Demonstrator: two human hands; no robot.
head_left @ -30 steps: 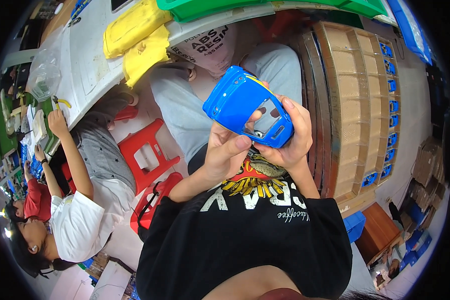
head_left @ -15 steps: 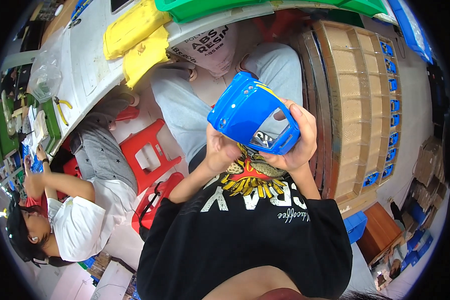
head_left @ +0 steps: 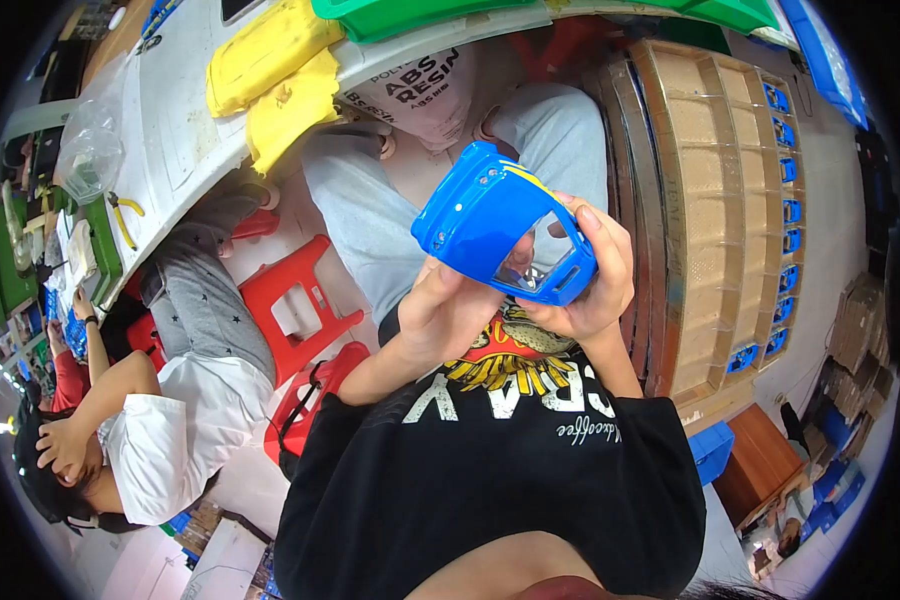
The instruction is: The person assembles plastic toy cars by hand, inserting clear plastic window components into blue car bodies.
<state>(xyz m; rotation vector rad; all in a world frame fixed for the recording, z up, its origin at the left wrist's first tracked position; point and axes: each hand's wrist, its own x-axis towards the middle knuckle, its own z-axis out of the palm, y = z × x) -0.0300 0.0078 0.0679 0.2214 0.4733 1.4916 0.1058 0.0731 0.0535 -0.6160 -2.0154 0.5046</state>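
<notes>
A glossy blue plastic toy truck cab shell [head_left: 485, 222] with a yellow stripe, small holes and a window opening is held tilted above my lap. My right hand [head_left: 602, 270] grips its right end, fingers along the upper edge and thumb below. My left hand [head_left: 442, 312] is at the lower left edge with its thumb outside. Its other fingers go behind or inside the shell, and fingertips show through the window opening. What those fingers press on is hidden.
At my right stands a divided cardboard tray [head_left: 705, 200] with several blue parts along its far side. A white table [head_left: 185, 110] carries yellow cloths [head_left: 270, 65] and a green bin [head_left: 420, 15]. At left are red stools [head_left: 295, 300] and a seated co-worker [head_left: 170, 440].
My left hand has shifted so its fingers reach behind the shell, showing through the window. The shell has turned slightly. The co-worker has raised a hand to their head.
</notes>
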